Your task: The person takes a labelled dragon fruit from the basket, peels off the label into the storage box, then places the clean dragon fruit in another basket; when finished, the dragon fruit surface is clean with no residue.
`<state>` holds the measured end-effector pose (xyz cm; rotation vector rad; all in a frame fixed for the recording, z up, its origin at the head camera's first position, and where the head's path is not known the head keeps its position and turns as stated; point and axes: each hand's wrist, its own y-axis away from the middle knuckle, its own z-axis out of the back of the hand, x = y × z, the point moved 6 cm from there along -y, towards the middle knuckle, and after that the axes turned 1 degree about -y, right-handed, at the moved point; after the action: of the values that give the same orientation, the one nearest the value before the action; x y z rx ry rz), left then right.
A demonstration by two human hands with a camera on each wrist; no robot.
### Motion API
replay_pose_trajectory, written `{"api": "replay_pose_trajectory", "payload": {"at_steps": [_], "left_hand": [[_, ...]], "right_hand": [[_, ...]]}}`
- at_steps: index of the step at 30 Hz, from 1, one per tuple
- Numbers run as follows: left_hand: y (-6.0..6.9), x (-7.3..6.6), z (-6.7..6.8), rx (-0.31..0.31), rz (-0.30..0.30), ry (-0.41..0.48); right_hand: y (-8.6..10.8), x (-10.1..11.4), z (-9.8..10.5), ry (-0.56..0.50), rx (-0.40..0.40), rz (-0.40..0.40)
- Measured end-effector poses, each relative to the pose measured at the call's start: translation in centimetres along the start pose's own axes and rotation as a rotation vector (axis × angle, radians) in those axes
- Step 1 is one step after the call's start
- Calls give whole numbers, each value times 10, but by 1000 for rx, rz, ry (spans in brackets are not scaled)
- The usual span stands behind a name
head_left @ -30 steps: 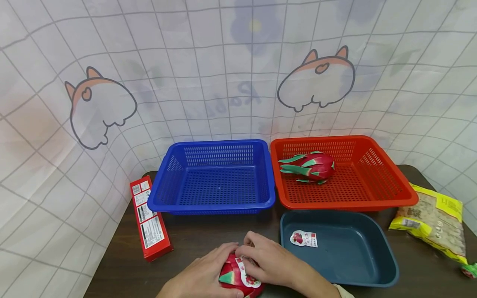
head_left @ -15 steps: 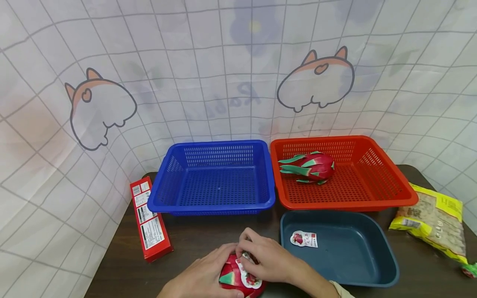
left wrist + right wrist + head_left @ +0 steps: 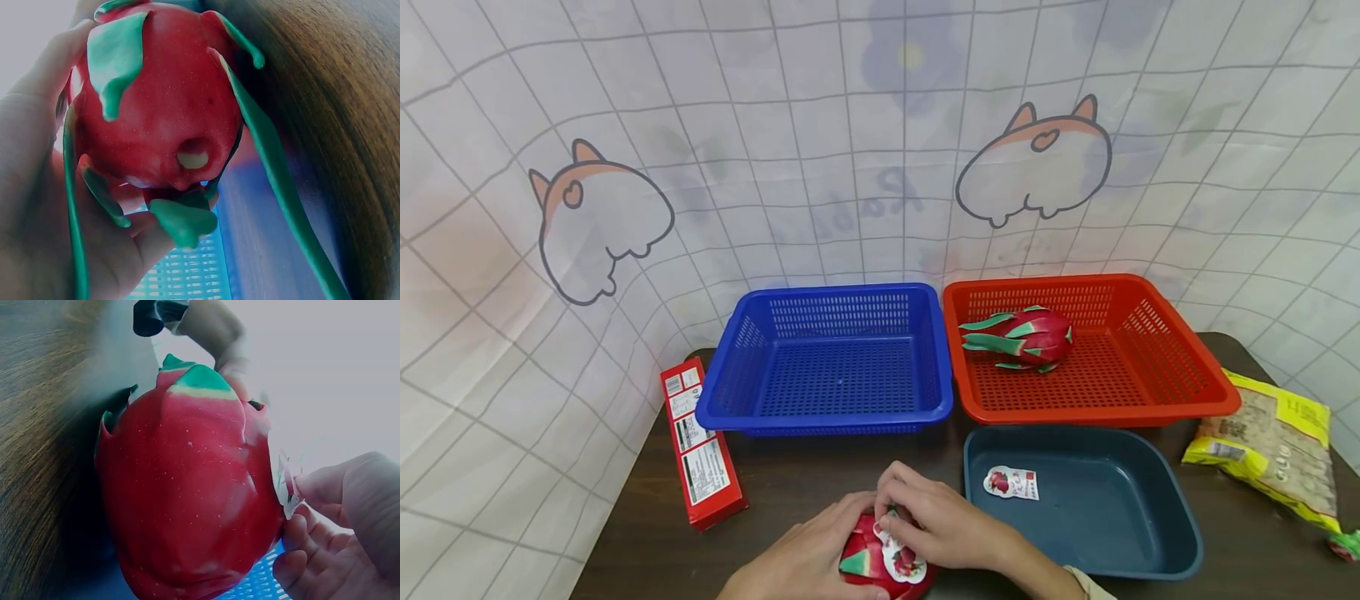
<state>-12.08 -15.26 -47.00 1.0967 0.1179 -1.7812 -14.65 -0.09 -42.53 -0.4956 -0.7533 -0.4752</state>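
Observation:
At the front edge of the head view, my left hand point(image 3: 812, 550) holds a red toy dragon fruit point(image 3: 854, 540) with green leaf tips. In the left wrist view, the fingers curl round the fruit point(image 3: 169, 94), and a small hole shows at its end. My right hand point(image 3: 936, 521) pinches the upper end of a white printed sticker point(image 3: 904, 560) on the fruit. Seen from the right wrist, the sticker point(image 3: 278, 472) stands partly away from the fruit's skin between thumb and fingers. Its lower part still lies against the fruit.
A blue basket point(image 3: 820, 421) and a red basket point(image 3: 1097, 412) stand at the back; another dragon fruit point(image 3: 1047, 337) lies in the red one. A dark teal tray point(image 3: 1097, 508) with a loose sticker point(image 3: 1011, 482) is at right. A red box point(image 3: 711, 471) and a yellow bag point(image 3: 1273, 442) flank them.
My right fingers have shifted slightly left along the sticker's upper end. That end, showing print earlier, is now bunched under the fingertips. The left hand stays round the fruit.

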Motion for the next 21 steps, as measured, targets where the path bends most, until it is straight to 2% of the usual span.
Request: {"api": "replay_pose_trajectory", "payload": {"at_steps": [9, 17, 21], "left_hand": [[0, 1, 0, 9, 6, 16], [-1, 2, 1, -4, 2, 25], [-2, 2, -1, 8, 7, 29]], "right_hand": [[0, 2, 3, 13, -16, 94], [1, 4, 8, 17, -13, 94], [1, 3, 10, -28, -8, 82]]}}
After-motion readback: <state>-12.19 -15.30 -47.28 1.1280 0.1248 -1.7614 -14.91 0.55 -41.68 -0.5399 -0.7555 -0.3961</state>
